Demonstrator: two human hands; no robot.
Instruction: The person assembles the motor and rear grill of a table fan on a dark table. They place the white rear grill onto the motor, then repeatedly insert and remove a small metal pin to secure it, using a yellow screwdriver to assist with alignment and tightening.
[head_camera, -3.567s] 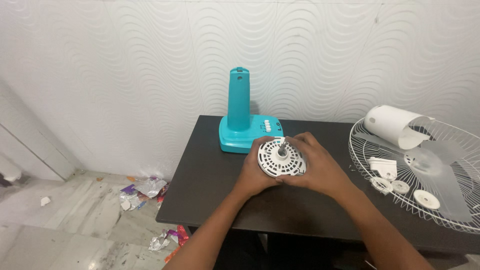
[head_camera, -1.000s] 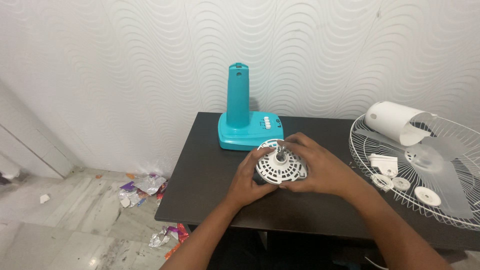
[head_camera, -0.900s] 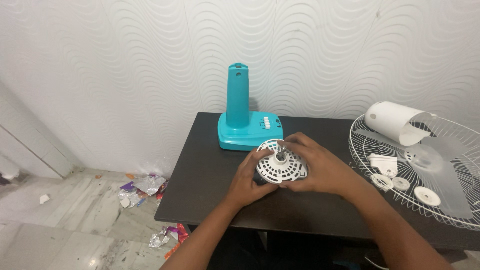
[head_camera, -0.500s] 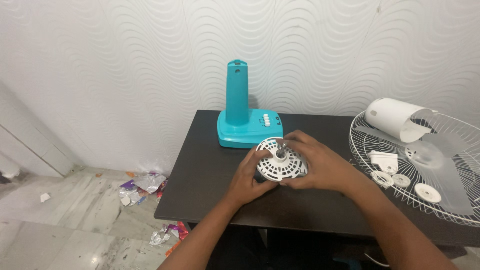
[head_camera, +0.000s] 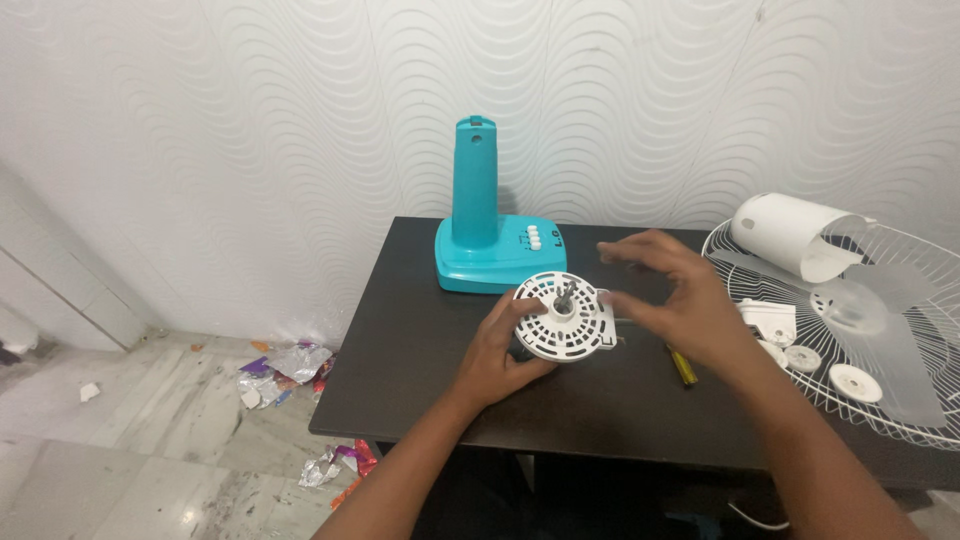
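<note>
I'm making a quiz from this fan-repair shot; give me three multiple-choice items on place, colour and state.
1. Where does the fan base stand?
A. on the floor
B. at the back of the table, by the wall
C. inside the wire guard

2. What colour is the fan base?
A. turquoise
B. red
C. black

3. How is the motor held?
A. by both hands
B. by the left hand alone
C. by no hand

Key: 1 B, it stands on the dark table near its far edge. 2 A, column and foot are turquoise. 3 B, the left hand grips its rim while the right hand hovers open just off it, beside the wire guard.
</note>
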